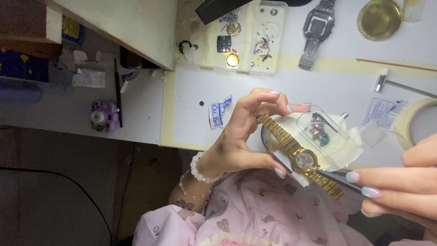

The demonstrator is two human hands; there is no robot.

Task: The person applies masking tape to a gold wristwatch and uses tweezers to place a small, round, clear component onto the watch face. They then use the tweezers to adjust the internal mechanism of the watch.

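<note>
The left hand point(243, 136) held the gold watch point(304, 160) by its band, above the taped white table point(318, 86). The case back was already off, the movement showed. The right hand point(400, 182) pinched dark tweezers point(334, 175), their tip at the movement; closing remained undone

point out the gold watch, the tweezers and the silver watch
gold watch point(304, 160), head view, on its open round case
tweezers point(334, 175), head view, on the dark shaft
silver watch point(317, 25), head view, on its square case
</note>
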